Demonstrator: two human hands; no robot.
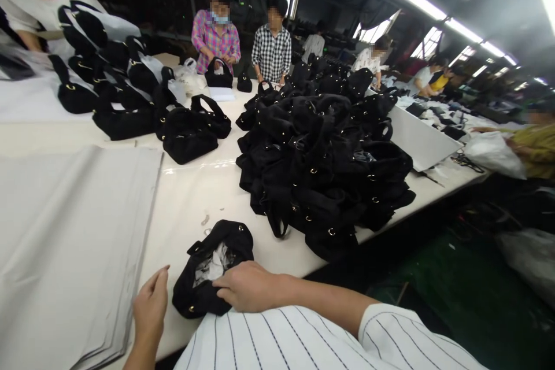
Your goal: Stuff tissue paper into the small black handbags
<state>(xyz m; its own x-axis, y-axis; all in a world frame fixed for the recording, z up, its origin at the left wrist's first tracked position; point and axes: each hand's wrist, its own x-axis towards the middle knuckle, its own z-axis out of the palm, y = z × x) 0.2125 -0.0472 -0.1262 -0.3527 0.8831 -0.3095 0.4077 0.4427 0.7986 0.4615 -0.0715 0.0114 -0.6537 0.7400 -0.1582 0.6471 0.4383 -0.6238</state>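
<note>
A black handbag with gold-coloured rings lies at the table's near edge, its mouth gaping upward. Crumpled pale paper fills the inside. My right hand grips the bag's near right rim, fingers bent at the opening and the fingertips beside the paper. To the left of the bag, my left hand is raised, apart from it, fingers loosely bent and nothing visible in them. It is close to a stack of large white paper sheets.
A big heap of black handbags covers the table's middle right. More stuffed bags stand at the back left. A white board leans behind the heap. Several people work around the table, two in checked shirts opposite.
</note>
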